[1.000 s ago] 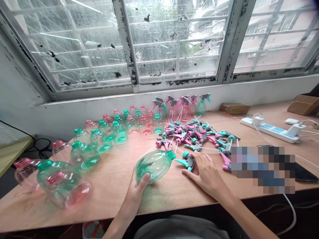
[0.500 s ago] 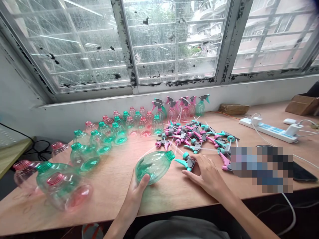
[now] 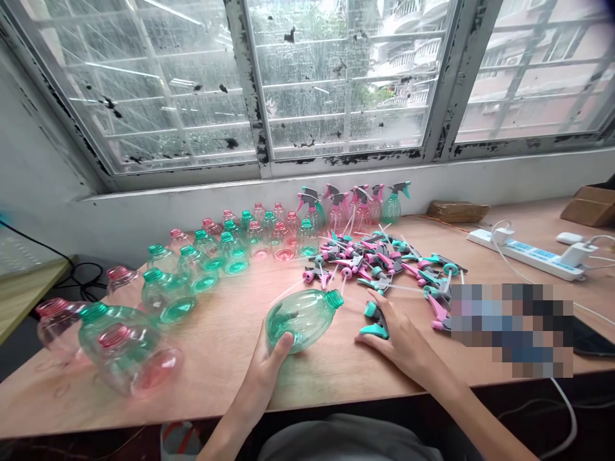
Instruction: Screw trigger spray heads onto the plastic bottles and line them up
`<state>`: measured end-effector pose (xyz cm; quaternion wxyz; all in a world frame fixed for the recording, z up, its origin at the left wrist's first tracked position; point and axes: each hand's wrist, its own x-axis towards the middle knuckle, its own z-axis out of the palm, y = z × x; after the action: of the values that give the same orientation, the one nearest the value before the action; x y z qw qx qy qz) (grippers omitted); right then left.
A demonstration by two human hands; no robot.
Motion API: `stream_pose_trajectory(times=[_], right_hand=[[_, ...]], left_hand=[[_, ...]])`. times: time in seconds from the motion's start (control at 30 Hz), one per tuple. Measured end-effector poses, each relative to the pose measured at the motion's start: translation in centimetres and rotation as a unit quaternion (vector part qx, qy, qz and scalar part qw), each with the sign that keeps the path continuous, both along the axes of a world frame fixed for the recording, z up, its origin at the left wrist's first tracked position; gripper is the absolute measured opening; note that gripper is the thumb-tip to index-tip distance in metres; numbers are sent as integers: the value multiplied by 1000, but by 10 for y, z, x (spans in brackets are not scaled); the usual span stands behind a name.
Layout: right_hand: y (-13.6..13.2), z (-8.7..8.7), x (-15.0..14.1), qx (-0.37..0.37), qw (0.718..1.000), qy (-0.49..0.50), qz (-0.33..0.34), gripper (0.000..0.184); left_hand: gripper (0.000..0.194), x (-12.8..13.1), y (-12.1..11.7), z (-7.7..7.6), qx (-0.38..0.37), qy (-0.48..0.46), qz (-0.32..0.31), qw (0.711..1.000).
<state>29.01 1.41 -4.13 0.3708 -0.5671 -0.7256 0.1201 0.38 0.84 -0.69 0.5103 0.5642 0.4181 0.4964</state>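
Observation:
In the head view my left hand [image 3: 270,362] is closed around a clear green plastic bottle [image 3: 307,315], tilted with its open threaded neck towards the right. My right hand [image 3: 402,334] curls its thumb and fingers round a teal-and-grey trigger spray head [image 3: 376,330] by the table's near side. Part of that spray head is hidden by the fingers. Just beyond both hands lies a pile of pink, teal and grey spray heads [image 3: 379,256] with white dip tubes.
Several open green and pink bottles [image 3: 168,296] stand along the left and back of the wooden table [image 3: 225,339]. Bottles with spray heads fitted [image 3: 361,208] stand by the wall. A power strip [image 3: 526,255], a flat brown packet [image 3: 457,211] and a cardboard box [image 3: 589,205] are at right.
My right hand has closed in on the teal-and-grey spray head and turned it, so its teal trigger now sits nearer the thumb. My left hand keeps the green bottle almost still.

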Motion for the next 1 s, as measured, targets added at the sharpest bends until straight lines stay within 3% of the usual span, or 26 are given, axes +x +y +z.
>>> stream_pose_trajectory(times=[0.07, 0.2, 0.27, 0.43, 0.7, 1.0], right_hand=[[-3, 3, 0, -3, 998, 56, 3, 74], [-7, 8, 3, 49, 986, 156, -15, 31], [-8, 10, 5, 63, 984, 161, -43, 20], [-9, 10, 6, 63, 986, 150, -46, 20], [-11, 1, 3, 70, 995, 77, -10, 20], [-15, -3, 4, 120, 993, 20, 8, 23]], left_hand=[[55, 1, 0, 0, 0, -1, 11, 1000], [52, 2, 1, 0, -3, -11, 70, 998], [53, 3, 3, -1, -10, -29, 98, 995], [58, 2, 7, -1, -17, -41, 116, 992], [58, 3, 1, 4, -1, -17, 80, 997], [71, 4, -7, 6, 33, -6, 136, 990]])
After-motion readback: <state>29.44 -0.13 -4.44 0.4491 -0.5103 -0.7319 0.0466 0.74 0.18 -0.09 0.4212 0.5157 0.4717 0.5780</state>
